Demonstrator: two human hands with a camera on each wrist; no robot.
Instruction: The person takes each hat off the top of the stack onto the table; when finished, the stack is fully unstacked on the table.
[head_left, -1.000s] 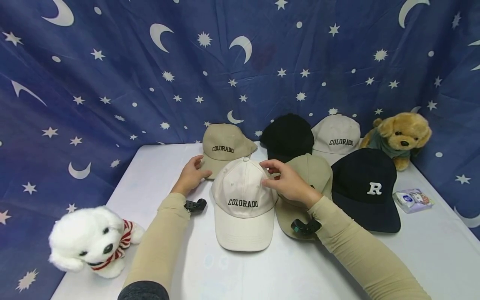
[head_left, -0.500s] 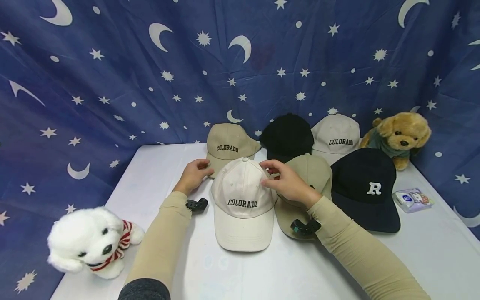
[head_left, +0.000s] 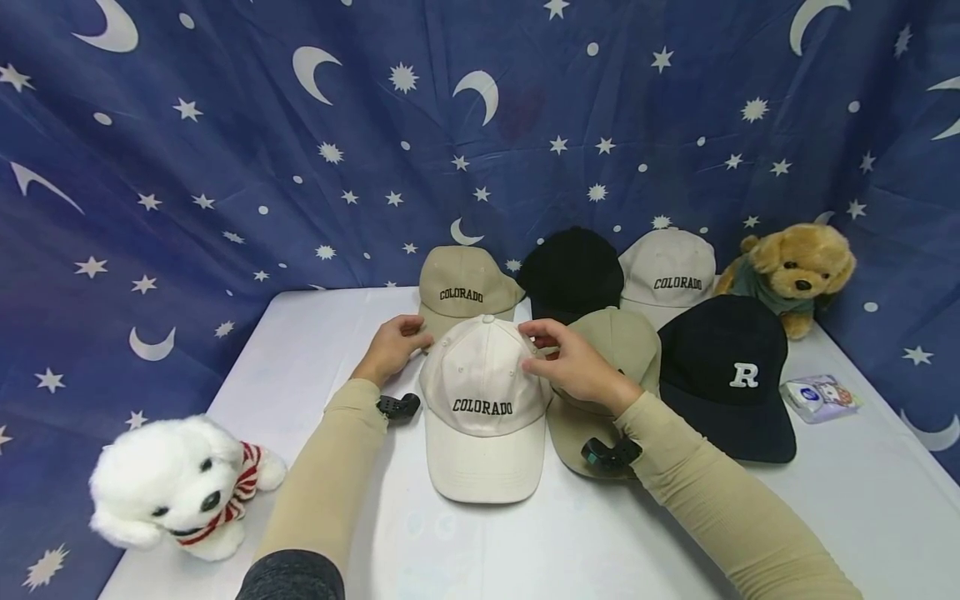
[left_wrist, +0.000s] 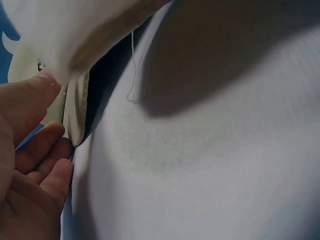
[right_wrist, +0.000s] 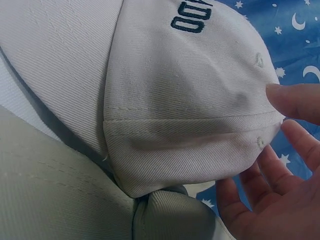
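A cream baseball cap (head_left: pixel 483 375) lettered COLORADO sits at the middle of the table, brim facing me. My right hand (head_left: pixel 577 362) holds its crown at the right, the thumb (right_wrist: pixel 292 100) on the front side and the fingers (right_wrist: pixel 280 180) curled behind the edge. Behind and left of it stands a tan baseball cap (head_left: pixel 461 275) with the same lettering. At that cap's brim my left hand (head_left: pixel 392 346) grips the left edge between thumb and fingers. The cream cap hides part of the tan brim. An olive-beige cap (head_left: pixel 618 342) is partly behind my right wrist.
A black cap (head_left: pixel 573 271) and an off-white COLORADO cap (head_left: pixel 667 262) stand at the back. Right of centre is a navy cap (head_left: pixel 723 375) with an R. A brown plush dog (head_left: pixel 798 262), a small tissue pack (head_left: pixel 819 397) and a white plush dog (head_left: pixel 165 483) flank them.
The tan cap has slid to the right, toward the black cap, and my left hand has moved along with it. My right hand and the cream cap have stayed put.
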